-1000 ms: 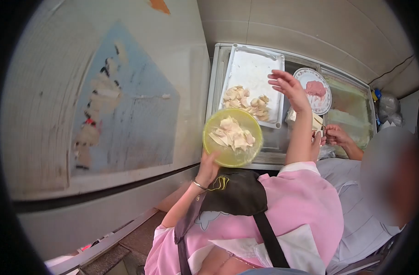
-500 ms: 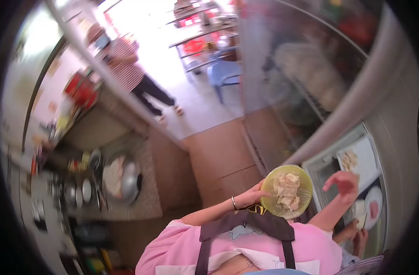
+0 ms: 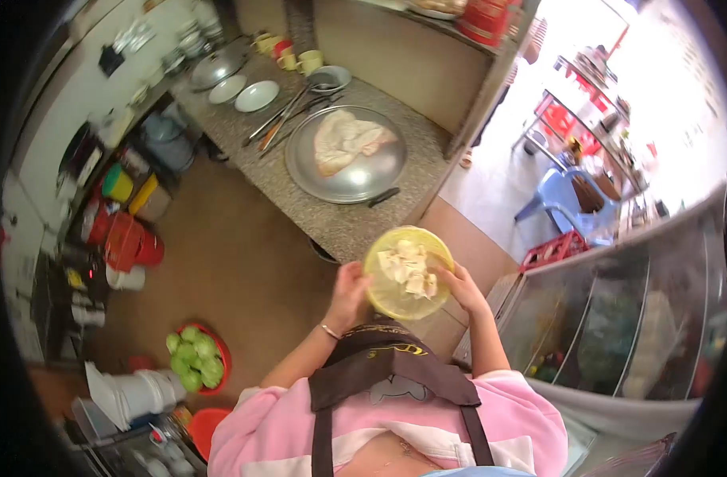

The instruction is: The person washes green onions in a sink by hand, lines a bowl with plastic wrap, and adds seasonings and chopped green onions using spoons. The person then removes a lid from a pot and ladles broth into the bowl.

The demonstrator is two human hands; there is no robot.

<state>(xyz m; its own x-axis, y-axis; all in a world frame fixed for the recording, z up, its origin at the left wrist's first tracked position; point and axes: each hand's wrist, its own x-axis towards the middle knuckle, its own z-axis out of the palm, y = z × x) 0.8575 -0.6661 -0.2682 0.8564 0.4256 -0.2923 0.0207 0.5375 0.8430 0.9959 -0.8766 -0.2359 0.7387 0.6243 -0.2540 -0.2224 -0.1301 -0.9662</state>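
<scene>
A round yellow bowl (image 3: 381, 300) is held in front of my chest, with several pale, folded pieces of food (image 3: 407, 265) that look like wontons lying in it. My right hand (image 3: 464, 288) grips its right side, the thumb over the rim. At the opposite side my left hand (image 3: 349, 296) has its fingers against the rim, partly hidden and slightly blurred. Beyond the bowl, a large metal lid (image 3: 367, 179) with a black handle lies on the stone counter (image 3: 300, 208). A crumpled whitish cloth (image 3: 347, 141) rests on that lid.
Tongs and other long utensils (image 3: 282, 119), white dishes (image 3: 257, 96) and a grey bowl (image 3: 330, 77) stand on the counter. A red basin of green vegetables (image 3: 225, 362) sits on the floor at left. A glass-fronted case (image 3: 618, 318) is to my right; a blue chair (image 3: 574, 199) stands beyond.
My view has turned left, from the tray of food at right toward the counter. The bowl came along, and my right hand, earlier free and raised, now grips it.
</scene>
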